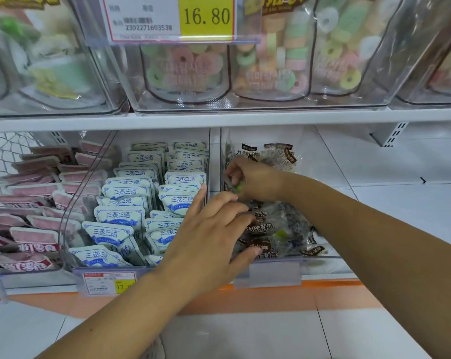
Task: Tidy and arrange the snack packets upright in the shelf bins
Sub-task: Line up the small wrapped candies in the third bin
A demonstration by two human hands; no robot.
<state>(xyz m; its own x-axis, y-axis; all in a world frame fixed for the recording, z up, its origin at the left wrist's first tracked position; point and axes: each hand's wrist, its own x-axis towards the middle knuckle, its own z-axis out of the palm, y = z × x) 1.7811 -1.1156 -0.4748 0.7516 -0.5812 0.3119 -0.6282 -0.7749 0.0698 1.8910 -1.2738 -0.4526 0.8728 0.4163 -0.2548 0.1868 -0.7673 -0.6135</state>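
Observation:
Dark brown-and-clear plum snack packets (276, 229) lie jumbled in a clear bin (320, 257) on the lower shelf, right of centre. My left hand (208, 239) reaches into the bin's front, fingers spread and pressing on the packets. My right hand (255, 181) is farther back in the same bin, its fingers curled round a small dark packet with a green spot (236, 186). A few more of these packets (278, 154) lean at the back of the bin.
Pale blue-and-white packets (131, 203) stand in rows in the middle bin. Pink packets (35, 203) fill the left bin. Upper-shelf bins hold bags of ring candy (271, 55) behind a 16.80 price tag (206, 16). Bare white shelf (400, 177) lies to the right.

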